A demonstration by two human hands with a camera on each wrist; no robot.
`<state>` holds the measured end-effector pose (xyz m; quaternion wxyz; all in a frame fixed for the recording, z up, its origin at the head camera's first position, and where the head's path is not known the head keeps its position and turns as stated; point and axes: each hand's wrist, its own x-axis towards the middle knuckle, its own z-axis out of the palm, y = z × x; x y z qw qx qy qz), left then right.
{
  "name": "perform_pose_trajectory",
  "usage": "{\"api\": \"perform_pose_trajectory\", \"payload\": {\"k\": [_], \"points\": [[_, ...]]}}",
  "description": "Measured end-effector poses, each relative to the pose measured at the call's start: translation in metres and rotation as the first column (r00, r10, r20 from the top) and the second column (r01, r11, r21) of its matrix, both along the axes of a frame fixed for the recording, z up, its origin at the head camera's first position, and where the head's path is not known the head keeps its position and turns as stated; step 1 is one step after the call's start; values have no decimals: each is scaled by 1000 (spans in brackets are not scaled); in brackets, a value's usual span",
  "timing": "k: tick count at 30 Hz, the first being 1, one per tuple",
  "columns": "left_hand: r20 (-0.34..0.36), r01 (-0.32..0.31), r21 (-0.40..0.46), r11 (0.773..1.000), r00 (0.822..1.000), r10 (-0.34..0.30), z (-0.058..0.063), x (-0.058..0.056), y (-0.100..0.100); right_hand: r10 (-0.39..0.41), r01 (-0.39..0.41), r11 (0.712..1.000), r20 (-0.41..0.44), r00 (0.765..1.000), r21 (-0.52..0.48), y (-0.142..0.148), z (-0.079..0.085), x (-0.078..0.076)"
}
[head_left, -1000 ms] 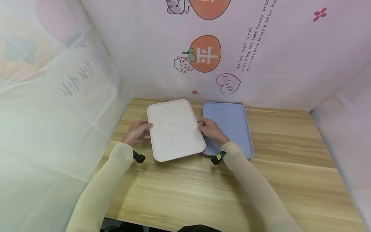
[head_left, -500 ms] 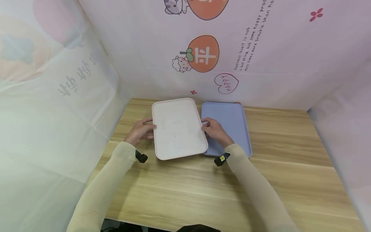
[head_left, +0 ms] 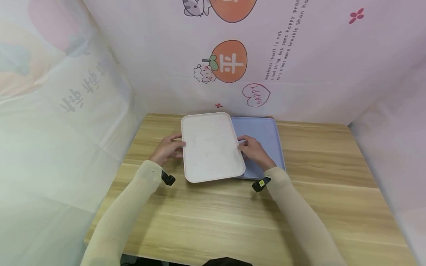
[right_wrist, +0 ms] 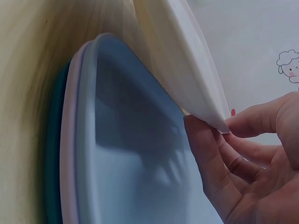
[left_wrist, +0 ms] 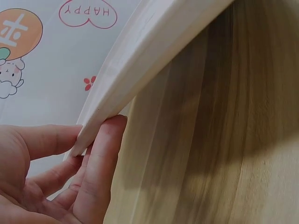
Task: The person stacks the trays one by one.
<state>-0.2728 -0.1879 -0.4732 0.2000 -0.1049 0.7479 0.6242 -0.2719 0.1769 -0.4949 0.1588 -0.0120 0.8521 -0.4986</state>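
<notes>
A white rectangular tray (head_left: 213, 147) is held up off the table between both hands, overlapping the left part of a blue tray (head_left: 261, 136) in the head view. My left hand (head_left: 168, 149) pinches its left edge, thumb on top and fingers beneath. On the opposite edge, my right hand (head_left: 254, 150) pinches the rim in the same way. The right wrist view shows the blue tray (right_wrist: 135, 177) topping a stack, with a pink tray (right_wrist: 70, 140) and a dark teal tray (right_wrist: 55, 149) below it. The shadow of a hand falls on the blue tray.
The wooden table (head_left: 206, 218) runs out to the front and right. A white printed cloth (head_left: 159, 74) hangs right behind the trays, and more cloth (head_left: 66, 147) closes in the left side. Black cameras (head_left: 168, 179) sit on both wrists.
Both hands have carried the white tray to the right, so it covers more of the blue tray. The head view has shifted slightly too. Both grips are unchanged.
</notes>
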Motion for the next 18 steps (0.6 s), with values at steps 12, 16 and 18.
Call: {"api": "perform_pose_trajectory", "payload": {"k": [12,16,18], "points": [[-4,19,-2,1000,1000,-19,0,-2,12,-14,14,1000,0,1000,0,11,1,3],[-2,20,-5,1000,1000,-21,1,-4,17,-18,18,1000,-3,1000,4,16,-1,3],[-3,21,-5,1000,1000,-21,1,-5,20,-20,20,1000,-6,1000,9,19,-2,3]]}}
